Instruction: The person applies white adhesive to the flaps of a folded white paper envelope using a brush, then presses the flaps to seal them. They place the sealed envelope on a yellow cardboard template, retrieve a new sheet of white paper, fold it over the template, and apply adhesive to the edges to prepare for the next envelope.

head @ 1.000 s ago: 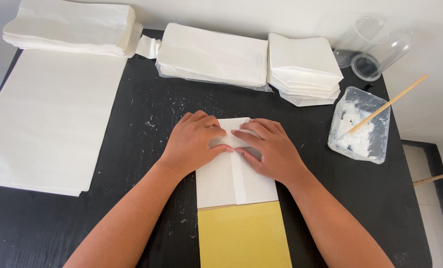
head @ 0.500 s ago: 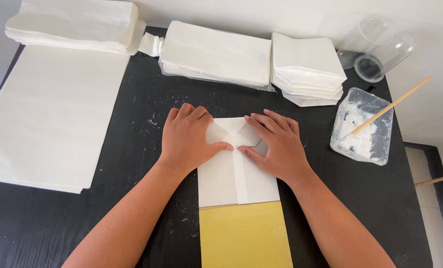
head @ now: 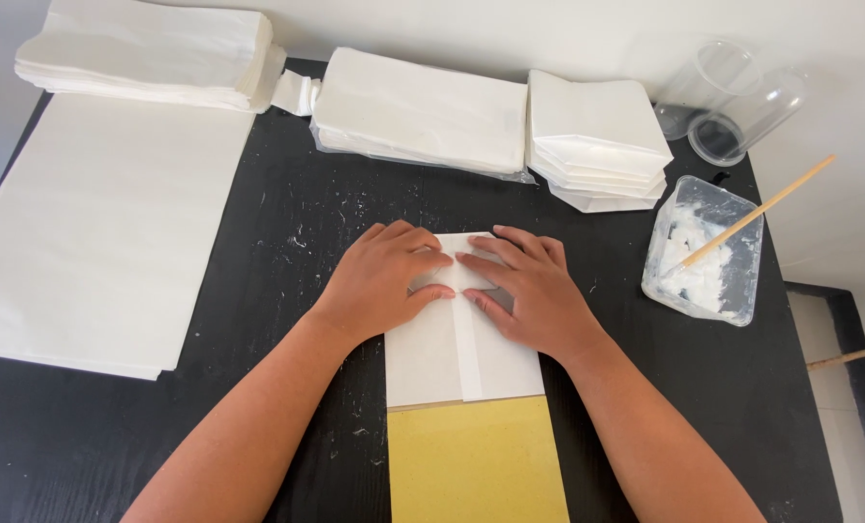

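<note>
Folded white paper bag (head: 457, 353) lying mid-worktop over a yellow board (head: 476, 465), your left hand (head: 384, 281) and right hand (head: 529, 291) pressed flat on its top end, fingers spread, fingertips meeting at the centre seam, black worktop (head: 287, 232) beneath, paste tub (head: 704, 252) with stick (head: 757, 213) to the right, stacks of white bags (head: 597, 136) behind.

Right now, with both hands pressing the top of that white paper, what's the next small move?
Probably slide both thumbs outward along the top fold to crease it: the left hand and right hand already lie flat on the white folded paper, fingers meeting at its centre seam.
</note>
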